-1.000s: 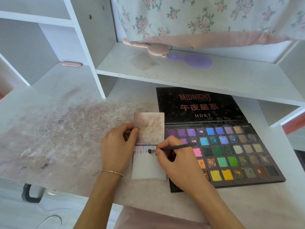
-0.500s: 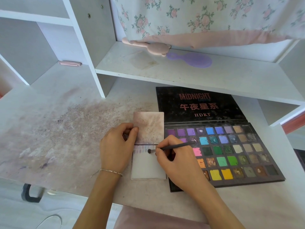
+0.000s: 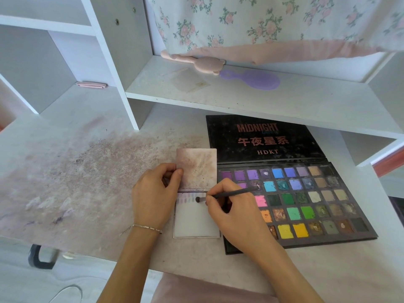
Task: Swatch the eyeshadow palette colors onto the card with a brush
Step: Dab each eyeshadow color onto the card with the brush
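**Card pinned by left hand, brush tip on swatch row**

Card [image 3: 195,221] lies flat on the stained desk [image 3: 72,176], just left of the eyeshadow palette [image 3: 306,206] and between the two hands. Left hand [image 3: 153,197] sits at the card's left edge, thumb and fingers pinching the flipped-up cover flap [image 3: 196,168] at its left side; a thin bracelet [image 3: 147,227] is on that wrist. A row of faint purple-blue swatches [image 3: 185,197] runs across the card's top, lower part bare white. Right hand [image 3: 234,217] pinches the brush [image 3: 227,194] like a pen, lying over the card's right edge and the palette's left columns; dark brush head touches the card at the right end of the swatch row, handle pointing right over the pans.

Palette is open, black lid [image 3: 264,138] laid back with "MIDNIGHT" and "HDKT" printed on it. Tray holds rows of square pans: purples and blues at top, pink, greens, neutrals mid, orange and yellows low; several pans look worn or cracked.

On the shelf [image 3: 240,101] above: a pink bear-shaped item [image 3: 205,64] and a purple hairbrush [image 3: 255,78], floral cloth [image 3: 262,22] hanging behind.

Versus half a second ago: both hands, card and palette sit the same, brush head at about the same spot on the row.
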Demonstrator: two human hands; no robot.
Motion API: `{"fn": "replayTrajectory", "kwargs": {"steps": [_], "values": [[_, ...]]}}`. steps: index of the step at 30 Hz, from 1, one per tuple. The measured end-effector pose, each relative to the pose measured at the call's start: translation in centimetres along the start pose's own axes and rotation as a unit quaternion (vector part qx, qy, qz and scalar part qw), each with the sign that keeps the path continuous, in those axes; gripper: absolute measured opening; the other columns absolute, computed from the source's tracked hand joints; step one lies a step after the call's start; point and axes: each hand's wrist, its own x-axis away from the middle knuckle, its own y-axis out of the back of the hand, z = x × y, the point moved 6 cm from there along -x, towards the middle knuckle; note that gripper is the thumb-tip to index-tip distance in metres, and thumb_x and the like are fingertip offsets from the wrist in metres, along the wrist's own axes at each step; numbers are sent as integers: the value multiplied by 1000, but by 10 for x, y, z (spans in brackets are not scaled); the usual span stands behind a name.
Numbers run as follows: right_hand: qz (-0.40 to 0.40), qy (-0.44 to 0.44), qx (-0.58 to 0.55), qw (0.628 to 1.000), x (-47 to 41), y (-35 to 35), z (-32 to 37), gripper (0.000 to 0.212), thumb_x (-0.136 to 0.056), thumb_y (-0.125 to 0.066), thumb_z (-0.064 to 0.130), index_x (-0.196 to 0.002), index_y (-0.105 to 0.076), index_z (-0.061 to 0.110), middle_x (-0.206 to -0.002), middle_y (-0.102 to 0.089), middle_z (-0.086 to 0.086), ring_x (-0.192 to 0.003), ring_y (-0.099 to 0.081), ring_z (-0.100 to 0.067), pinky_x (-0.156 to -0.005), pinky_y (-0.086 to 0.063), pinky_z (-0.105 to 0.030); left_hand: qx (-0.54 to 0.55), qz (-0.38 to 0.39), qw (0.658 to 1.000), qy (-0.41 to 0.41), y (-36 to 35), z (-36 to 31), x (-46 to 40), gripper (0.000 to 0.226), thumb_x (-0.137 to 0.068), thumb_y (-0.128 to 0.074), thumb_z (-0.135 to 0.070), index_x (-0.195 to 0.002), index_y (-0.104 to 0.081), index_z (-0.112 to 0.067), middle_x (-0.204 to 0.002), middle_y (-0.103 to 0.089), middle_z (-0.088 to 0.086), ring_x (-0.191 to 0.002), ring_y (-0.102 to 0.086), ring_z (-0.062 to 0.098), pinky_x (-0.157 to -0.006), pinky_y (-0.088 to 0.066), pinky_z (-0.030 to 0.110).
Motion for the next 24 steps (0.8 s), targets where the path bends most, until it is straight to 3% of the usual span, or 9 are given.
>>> {"fn": "replayTrajectory", "kwargs": {"steps": [4,8,10,12,17,20,24], "values": [[7,-11,-66,998,2,3,-3,14,-83,-58,17,-75,-53,28,-73,-62,2,-71,-59,-13,-62,-52,-28,-3,4,1000,0,0,-1,0,9,-83,-61,-27,-83,-68,-22,-64,-55,-16,-66,-54,10,-58,-36,16],[-33,8,-143,989,4,13,-2,18,-84,-58,11,-76,-56,27,-74,-63,3,-67,-59,-9,-59,-49,-18,6,5,1000,3,0,0,-1,8,-83,-61,-27,-82,-68,-23,-62,-53,-22,-65,-52,8,-58,-37,17],[-71,14,-159,985,5,23,-3,18,-84,-58,10,-77,-58,27,-75,-64,4,-68,-60,-10,-60,-50,-20,8,6,1000,2,0,0,-1,8,-83,-61,-27,-82,-68,-24,-62,-53,-22,-65,-53,9,-58,-38,20],[-107,18,-154,982,8,34,-7,22,-85,-57,7,-78,-60,28,-76,-64,6,-68,-60,-13,-60,-51,-22,8,5,1000,1,0,0,-1,8,-83,-61,-26,-82,-68,-23,-63,-54,-20,-65,-54,11,-58,-38,23],[-178,-6,-125,976,15,67,-26,27,-88,-51,7,-81,-60,32,-79,-66,15,-71,-61,-2,-63,-48,-11,12,1,1000,-3,0,0,-1,7,-82,-62,-24,-82,-68,-21,-62,-52,-21,-62,-51,8,-57,-37,19],[-220,-20,-84,972,22,91,-41,27,-91,-45,7,-84,-55,32,-71,-62,9,-70,-58,6,-63,-44,-5,10,2,1000,-1,0,0,-1,7,-82,-63,-24,-82,-69,-20,-62,-51,-22,-61,-48,4,-57,-34,16],[-259,-40,-7,965,29,119,-59,20,-95,-38,12,-87,-50,27,-77,-57,9,-74,-55,11,-58,-42,-2,7,4,1000,0,0,0,-1,8,-83,-62,-24,-83,-69,-19,-62,-53,-18,-62,-49,7,-57,-35,17]]}}
